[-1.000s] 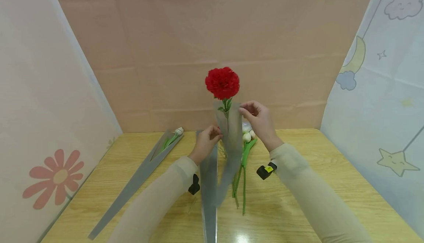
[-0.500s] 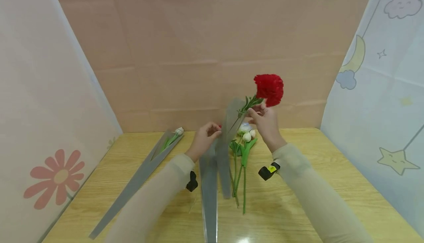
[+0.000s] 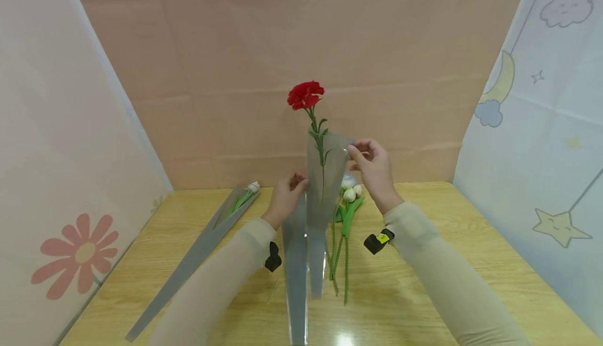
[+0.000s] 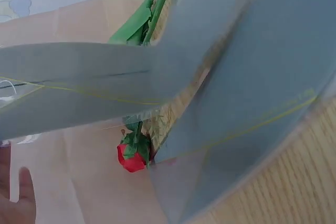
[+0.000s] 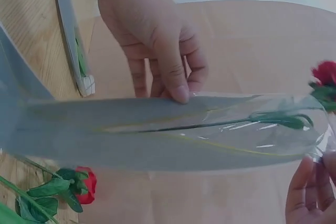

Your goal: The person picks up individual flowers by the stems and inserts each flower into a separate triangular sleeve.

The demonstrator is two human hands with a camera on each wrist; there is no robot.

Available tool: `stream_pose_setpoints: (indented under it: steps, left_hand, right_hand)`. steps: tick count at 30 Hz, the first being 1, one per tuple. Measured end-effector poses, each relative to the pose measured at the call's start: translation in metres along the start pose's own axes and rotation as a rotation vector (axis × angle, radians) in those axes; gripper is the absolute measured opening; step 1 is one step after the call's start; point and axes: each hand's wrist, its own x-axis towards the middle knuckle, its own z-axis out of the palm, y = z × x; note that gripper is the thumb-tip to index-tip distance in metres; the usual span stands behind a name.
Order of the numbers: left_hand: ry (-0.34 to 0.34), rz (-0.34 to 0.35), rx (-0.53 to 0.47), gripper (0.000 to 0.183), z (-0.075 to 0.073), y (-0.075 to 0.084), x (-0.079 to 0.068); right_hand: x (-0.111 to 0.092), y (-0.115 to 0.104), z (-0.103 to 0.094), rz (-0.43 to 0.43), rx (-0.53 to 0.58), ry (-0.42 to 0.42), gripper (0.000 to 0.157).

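Upright in the middle of the head view is a red carnation (image 3: pixel 306 95), its stem inside a grey, clear-fronted flower sleeve (image 3: pixel 325 199). My left hand (image 3: pixel 285 198) pinches the sleeve's left edge; in the right wrist view, that hand's thumb (image 5: pixel 177 80) presses on the edge. On the other side my right hand (image 3: pixel 375 168) pinches the top right corner of the sleeve. The carnation's lower stem is hidden by the grey part. Behind the held sleeve lies a second grey sleeve (image 3: pixel 295 267), flat on the table.
At the left, another sleeve (image 3: pixel 202 252) holds a white tulip (image 3: pixel 253 187). White tulips (image 3: pixel 349 195) with long green stems lie just right of the held sleeve. A red rose (image 4: pixel 132 157) rests behind it. The table (image 3: pixel 424 262) meets fabric walls on three sides.
The carnation tipped to the right, then swung back upright, and its head now faces left and stands higher. The sleeve turned with it, and its top is spread wider between my hands.
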Motion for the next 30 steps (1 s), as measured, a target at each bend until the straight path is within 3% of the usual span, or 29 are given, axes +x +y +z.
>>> stream_pose_setpoints:
  steps: [8,13,18,21,30]
  left_hand:
    - [0.112,0.112,-0.015,0.016,-0.004,0.014,0.000]
    - [0.125,0.223,0.007,0.013,-0.007,0.021,0.001]
    - [0.070,0.308,0.124,0.011,-0.008,0.018,0.002]
    - [0.024,0.313,0.155,0.012,-0.008,0.016,0.001]
    - [0.114,0.338,0.160,0.013,-0.011,0.021,0.002]
  right_hand:
    - [0.002,0.002,0.001,-0.091,0.088,0.079,0.012]
    - [0.002,0.003,-0.002,-0.089,0.131,0.103,0.009]
    - [0.001,0.006,-0.003,-0.097,0.137,0.125,0.007]
    - [0.000,0.007,-0.003,-0.108,0.128,0.125,0.010]
    - [0.000,0.008,-0.004,-0.127,0.174,0.142,0.006]
